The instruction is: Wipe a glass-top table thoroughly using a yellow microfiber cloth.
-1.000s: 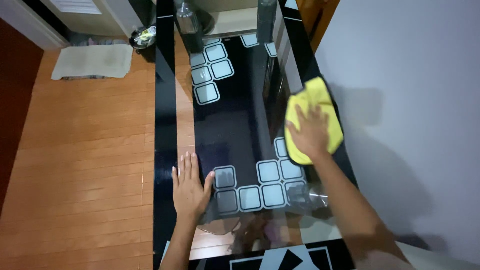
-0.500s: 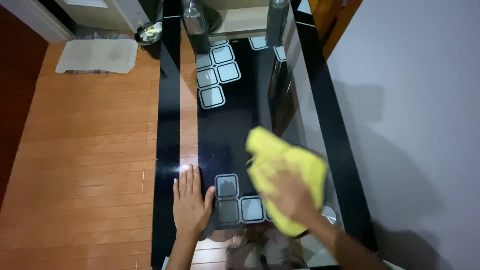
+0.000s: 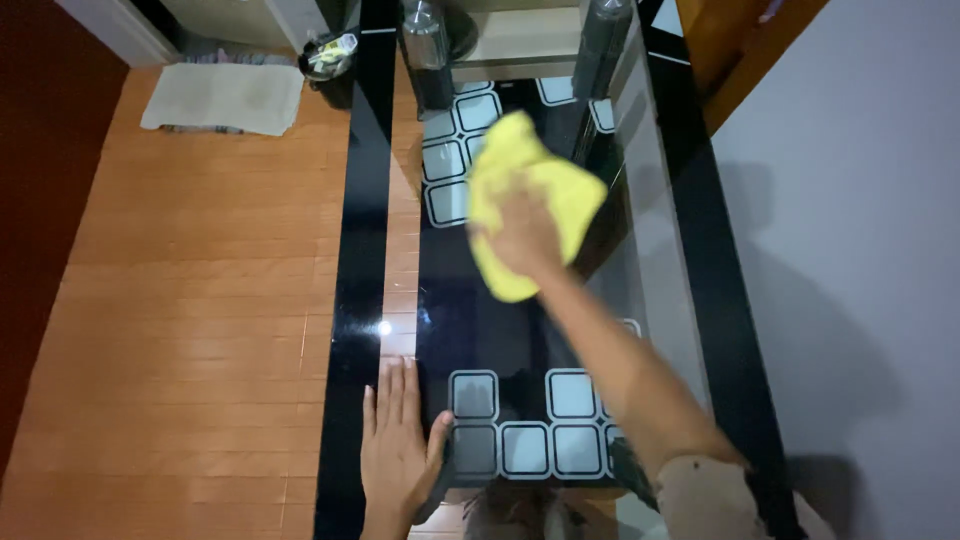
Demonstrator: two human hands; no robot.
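A glossy black glass table (image 3: 365, 200) with white square patterns runs away from me. My right hand (image 3: 518, 232) presses a yellow cloth (image 3: 545, 185) flat on the glass near the table's far middle, next to the far group of squares. My left hand (image 3: 400, 452) rests flat, fingers spread, on the near left part of the glass beside the near squares, holding nothing.
Wooden floor (image 3: 190, 320) lies to the left, a grey wall (image 3: 860, 250) to the right. A pale mat (image 3: 225, 97) and a small dark bin (image 3: 328, 60) sit on the floor at the far left. Two metal table legs (image 3: 425, 50) show through the glass at the far end.
My right hand has swept the yellow cloth from the right edge, down toward the near squares, then up to the far middle. My left hand has stayed flat in place.
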